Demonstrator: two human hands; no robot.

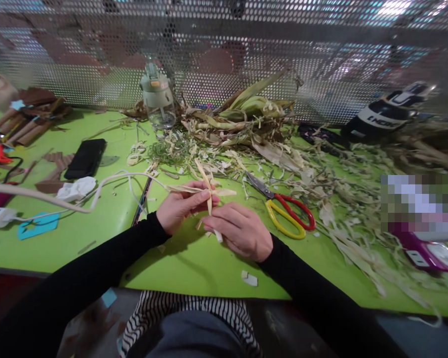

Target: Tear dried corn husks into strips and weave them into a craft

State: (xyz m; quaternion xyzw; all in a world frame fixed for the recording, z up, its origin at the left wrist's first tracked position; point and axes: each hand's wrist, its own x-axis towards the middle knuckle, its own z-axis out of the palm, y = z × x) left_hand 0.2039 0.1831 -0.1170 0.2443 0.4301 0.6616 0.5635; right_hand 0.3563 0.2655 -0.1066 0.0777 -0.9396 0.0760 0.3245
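Observation:
Pale strips of dried corn husk [224, 192] cross one another over the front part of the green table. My left hand [184, 203] pinches them near the crossing, with the thumb on top. Fingers of my right hand [242, 229] are closed round the lower strip, whose end pokes out below them. Just right of that hand lie scissors [289, 214] with one red and one yellow handle, blades pointing up and left. A small pale scrap [250, 278] rests near the table's front edge.
Behind the hands spreads a heap of dried husks [242, 119] and shreds. A drinking bottle [159, 97] stands by the perforated metal screen [127, 79]. A black phone [85, 158], white cable [108, 178] and blue paper piece [38, 225] lie left; a dark bottle [383, 117] tilts at right.

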